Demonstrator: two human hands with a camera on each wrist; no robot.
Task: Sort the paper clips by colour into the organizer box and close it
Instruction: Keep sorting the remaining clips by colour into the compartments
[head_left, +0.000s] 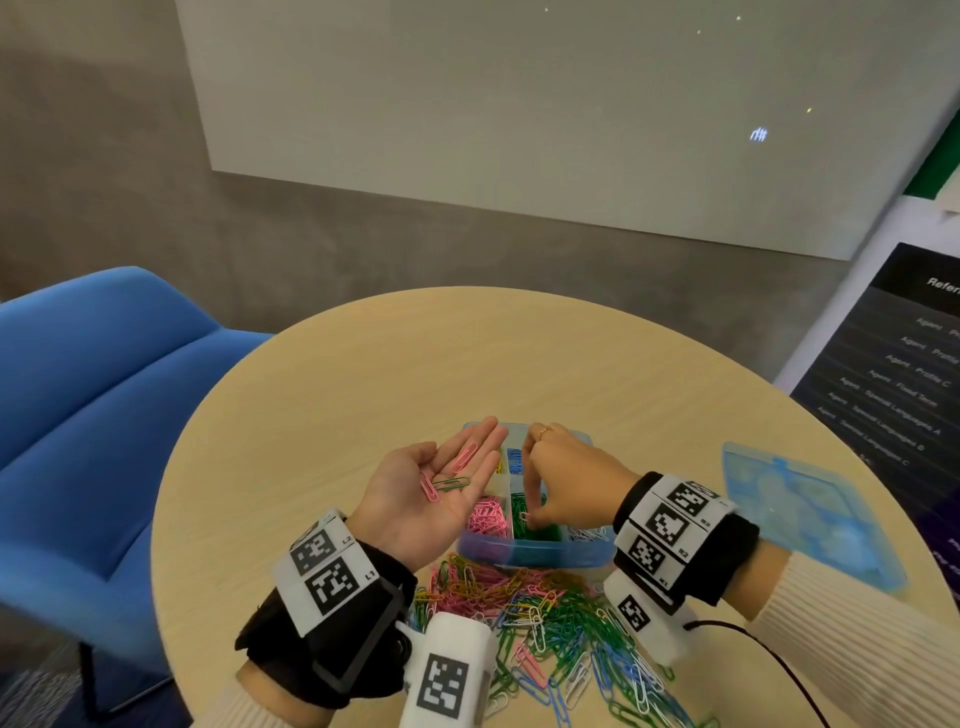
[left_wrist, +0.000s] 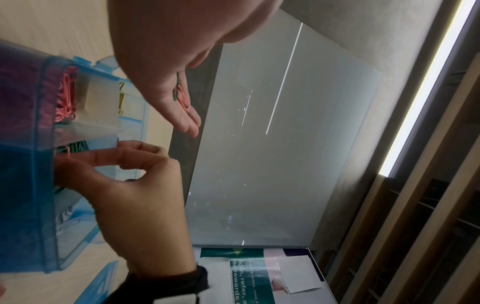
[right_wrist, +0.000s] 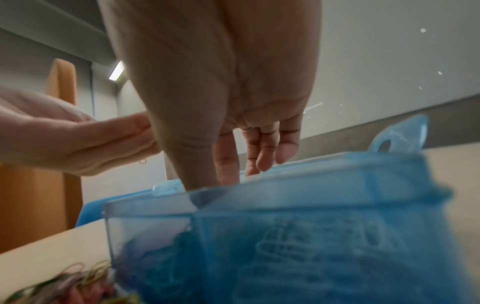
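Observation:
My left hand lies palm up and flat beside the organizer box. Two pink paper clips and a green one rest on that palm. In the left wrist view the same clips lie on the left hand. My right hand reaches down over the green compartment, thumb and forefinger pinching a pink clip. The pinched pink clip also shows at the fingertips of the right hand. In the right wrist view the fingers dip behind the box wall.
A mixed heap of loose clips lies on the round wooden table in front of the box. The blue lid rests apart at the right. Pink, blue and yellow compartments hold clips. A blue chair stands left.

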